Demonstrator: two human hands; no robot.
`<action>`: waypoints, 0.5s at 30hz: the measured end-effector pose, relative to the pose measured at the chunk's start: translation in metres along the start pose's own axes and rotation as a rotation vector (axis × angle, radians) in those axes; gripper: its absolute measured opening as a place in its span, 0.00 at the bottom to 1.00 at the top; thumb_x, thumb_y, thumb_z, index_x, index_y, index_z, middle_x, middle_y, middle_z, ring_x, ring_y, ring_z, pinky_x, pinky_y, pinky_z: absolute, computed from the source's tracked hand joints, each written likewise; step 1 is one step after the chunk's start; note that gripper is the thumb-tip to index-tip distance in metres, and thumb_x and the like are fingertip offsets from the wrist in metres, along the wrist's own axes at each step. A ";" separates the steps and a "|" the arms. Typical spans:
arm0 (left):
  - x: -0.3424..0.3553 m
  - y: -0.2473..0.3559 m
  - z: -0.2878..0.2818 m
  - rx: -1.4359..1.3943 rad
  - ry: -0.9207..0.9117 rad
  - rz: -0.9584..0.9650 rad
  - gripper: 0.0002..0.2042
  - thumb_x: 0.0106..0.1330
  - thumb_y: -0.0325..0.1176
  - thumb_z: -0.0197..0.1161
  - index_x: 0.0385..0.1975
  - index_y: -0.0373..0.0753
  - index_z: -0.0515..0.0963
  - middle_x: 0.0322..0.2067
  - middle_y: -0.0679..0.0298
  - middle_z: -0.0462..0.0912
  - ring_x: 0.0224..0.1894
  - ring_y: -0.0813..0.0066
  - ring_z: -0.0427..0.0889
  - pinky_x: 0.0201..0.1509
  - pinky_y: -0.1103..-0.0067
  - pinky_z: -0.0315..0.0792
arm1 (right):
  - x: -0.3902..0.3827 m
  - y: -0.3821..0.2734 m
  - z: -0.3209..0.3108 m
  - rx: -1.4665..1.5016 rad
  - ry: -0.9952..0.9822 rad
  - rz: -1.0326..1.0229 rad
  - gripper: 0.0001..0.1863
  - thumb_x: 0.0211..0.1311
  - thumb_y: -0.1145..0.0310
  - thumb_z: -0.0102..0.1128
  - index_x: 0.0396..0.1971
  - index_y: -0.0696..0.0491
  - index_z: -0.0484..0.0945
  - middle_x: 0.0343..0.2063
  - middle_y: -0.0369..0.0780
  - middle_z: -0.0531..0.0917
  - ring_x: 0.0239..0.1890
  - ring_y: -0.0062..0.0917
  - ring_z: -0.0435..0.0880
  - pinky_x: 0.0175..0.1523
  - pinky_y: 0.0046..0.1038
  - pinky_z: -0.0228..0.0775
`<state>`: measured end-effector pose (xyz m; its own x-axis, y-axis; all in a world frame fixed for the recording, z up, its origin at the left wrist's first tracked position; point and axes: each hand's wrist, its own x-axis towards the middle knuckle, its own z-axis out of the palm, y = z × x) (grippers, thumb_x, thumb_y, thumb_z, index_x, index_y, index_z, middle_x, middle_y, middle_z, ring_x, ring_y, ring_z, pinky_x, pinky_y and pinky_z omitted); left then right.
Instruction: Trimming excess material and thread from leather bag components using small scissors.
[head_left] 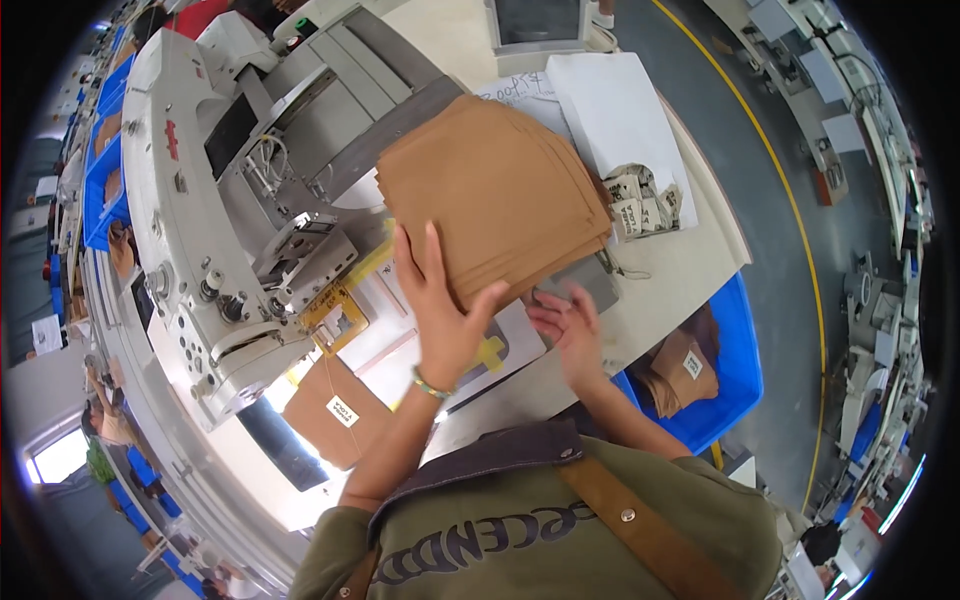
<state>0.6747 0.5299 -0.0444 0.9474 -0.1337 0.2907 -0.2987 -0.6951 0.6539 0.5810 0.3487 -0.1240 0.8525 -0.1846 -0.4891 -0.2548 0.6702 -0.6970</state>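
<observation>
My left hand (445, 320) grips the lower-left edge of a thick stack of brown cut pieces (490, 190), its fingers spread. Below the stack's right corner my right hand (572, 335) has loosely curved fingers apart with nothing visible in them, slightly blurred, beside a grey plate (590, 283). Under my left hand lies a template board (375, 292) with yellow tape. A separate brown piece with a white label (320, 395) lies lower left by the sewing machine (200, 300).
A white board (605, 110) and a pile of small labels (640, 200) sit at the table's back right. A blue bin (735, 370) of brown pieces stands below the right edge, beside an aisle with a yellow line. Other workstations line both sides.
</observation>
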 end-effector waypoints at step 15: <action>0.036 -0.036 0.033 -0.280 0.054 -0.079 0.53 0.52 0.32 0.75 0.77 0.44 0.46 0.59 0.44 0.62 0.61 0.42 0.68 0.65 0.60 0.68 | 0.089 -0.056 0.044 -0.831 -0.451 0.331 0.15 0.69 0.65 0.61 0.52 0.54 0.79 0.40 0.43 0.87 0.39 0.29 0.87 0.49 0.33 0.80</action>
<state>0.7230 0.5266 -0.0809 0.9639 -0.0439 0.2625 -0.2508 -0.4790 0.8412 0.6912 0.3263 -0.1052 0.7305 0.3253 -0.6004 -0.6020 -0.1083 -0.7911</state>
